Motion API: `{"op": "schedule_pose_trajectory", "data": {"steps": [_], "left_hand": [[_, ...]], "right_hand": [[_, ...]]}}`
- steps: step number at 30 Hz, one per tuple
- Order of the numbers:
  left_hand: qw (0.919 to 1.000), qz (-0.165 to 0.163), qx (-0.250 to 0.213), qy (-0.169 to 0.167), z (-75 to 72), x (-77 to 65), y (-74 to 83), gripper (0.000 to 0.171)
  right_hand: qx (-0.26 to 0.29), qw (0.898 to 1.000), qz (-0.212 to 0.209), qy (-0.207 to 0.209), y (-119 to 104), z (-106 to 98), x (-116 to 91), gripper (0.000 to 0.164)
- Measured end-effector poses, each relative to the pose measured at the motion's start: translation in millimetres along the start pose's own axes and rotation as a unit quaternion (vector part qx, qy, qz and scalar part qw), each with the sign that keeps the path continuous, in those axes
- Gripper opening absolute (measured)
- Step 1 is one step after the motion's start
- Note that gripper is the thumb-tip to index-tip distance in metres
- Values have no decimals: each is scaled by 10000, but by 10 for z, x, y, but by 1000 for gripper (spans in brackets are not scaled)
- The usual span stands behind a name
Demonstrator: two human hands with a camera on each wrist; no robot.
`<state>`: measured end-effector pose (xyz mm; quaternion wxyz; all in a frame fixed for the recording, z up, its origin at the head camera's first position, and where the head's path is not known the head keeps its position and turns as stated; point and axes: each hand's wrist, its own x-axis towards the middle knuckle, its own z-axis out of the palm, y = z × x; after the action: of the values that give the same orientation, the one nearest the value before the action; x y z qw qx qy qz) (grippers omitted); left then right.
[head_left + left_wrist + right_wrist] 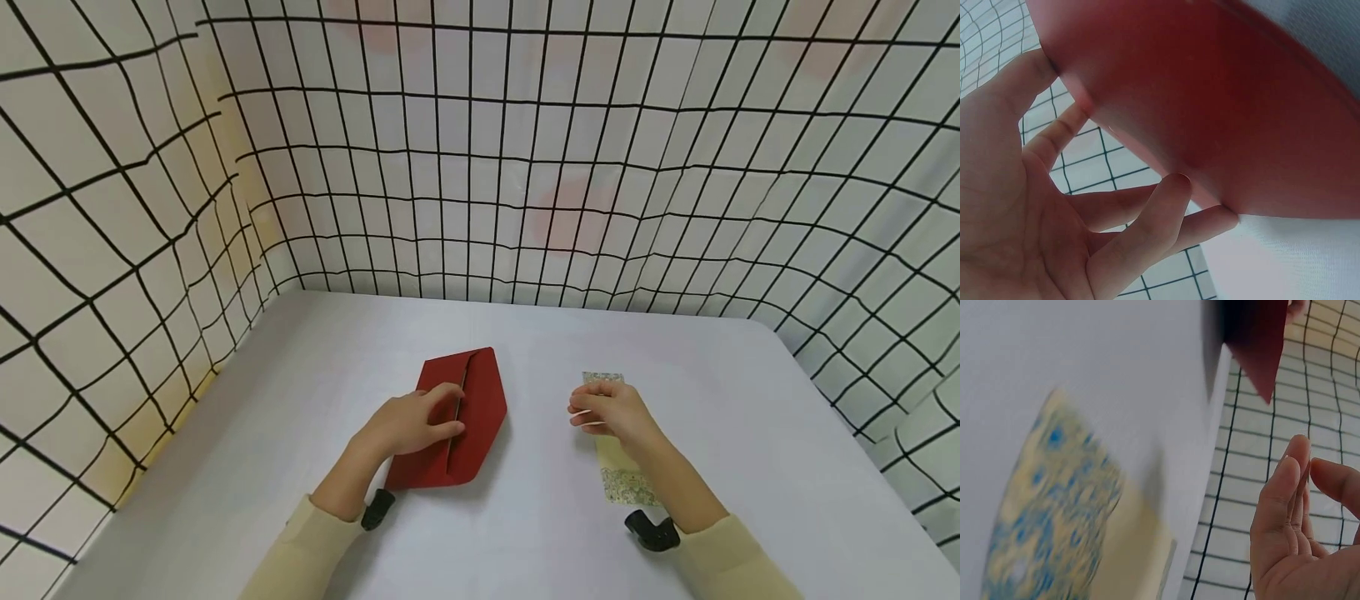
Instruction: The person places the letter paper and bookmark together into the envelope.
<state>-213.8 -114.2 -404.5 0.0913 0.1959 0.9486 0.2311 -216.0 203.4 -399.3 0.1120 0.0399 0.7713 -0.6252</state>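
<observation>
A red envelope (480,417), tilted and casting a shadow on the table, has a dark slit running along its flap. My left hand (412,421) lies over it and grips it near that slit. In the left wrist view, the fingers of my left hand (1129,219) meet the edge of the red envelope (1222,112). My right hand (611,408) hovers over a yellow paper strip (615,454) with speckled ends, hiding part of it. The right wrist view shows my right hand (1297,531) with thumb and fingertips close together and nothing visible between them.
A white table (525,542) lies beneath everything. Black grid netting (480,167) encloses its back and sides. A black wrist fitting (652,532) sits by the right sleeve, another (377,509) by the left.
</observation>
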Motion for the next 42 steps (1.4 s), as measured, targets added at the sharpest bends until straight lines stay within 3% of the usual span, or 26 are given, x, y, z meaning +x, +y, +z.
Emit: {"op": "schedule_pose_trajectory", "data": {"steps": [8,15,24,30,42], "left_hand": [[10000,-34,31,-29,0,-14,21,44],[10000,-26,57,-25,-2,-13,17,44],[10000,-1,43,-13,-8,-23,19,44],[10000,8,71,0,-7,-11,18,44],[10000,42,68,-15,10,4,-5,45]], "right_hand": [[-233,9994,46,232,157,-342,-38,32],[-545,9968,320,496,283,-512,15,31],[-990,9896,573,870,373,-627,33,31],[-1587,9780,721,1148,394,-686,45,31],[-2205,9627,824,1337,460,-674,70,32]]}}
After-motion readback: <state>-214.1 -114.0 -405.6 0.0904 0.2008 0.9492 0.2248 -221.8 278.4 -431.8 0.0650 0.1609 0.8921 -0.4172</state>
